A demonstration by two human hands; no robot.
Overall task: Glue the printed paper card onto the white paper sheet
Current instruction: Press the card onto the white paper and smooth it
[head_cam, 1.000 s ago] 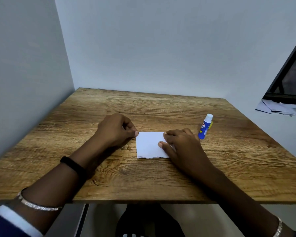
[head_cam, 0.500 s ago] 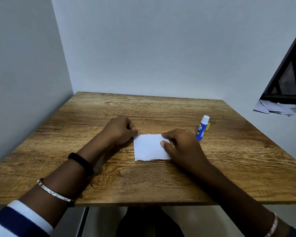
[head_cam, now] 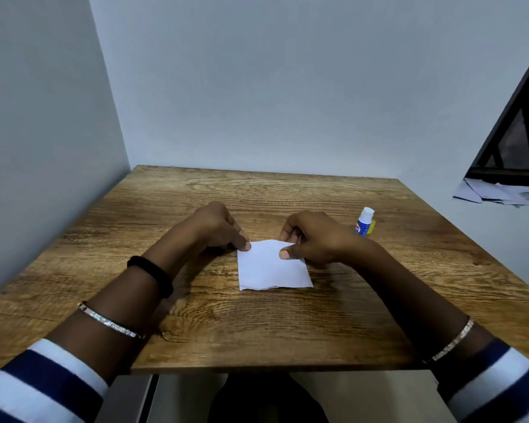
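A small white paper sheet [head_cam: 272, 270] lies near the middle of the wooden table [head_cam: 287, 325], its near edge slightly wavy. My left hand [head_cam: 217, 228] rests at the sheet's far left corner with its thumb tip on the corner. My right hand [head_cam: 312, 239] pinches the far right corner between thumb and fingers, and that far edge looks slightly lifted. No print shows on the paper, and I cannot tell a separate card from the sheet. A blue glue bottle [head_cam: 364, 222] with a white cap stands upright to the right of my right hand.
Grey walls close in the table on the left and at the back. Loose white papers [head_cam: 498, 192] lie on a ledge under a dark window frame at the far right. A dark seat [head_cam: 257, 401] shows below the table's near edge.
My right hand has pulled back from lying flat over the sheet's right side to pinching its far right corner. More of the sheet shows now. My left hand stays at the far left corner.
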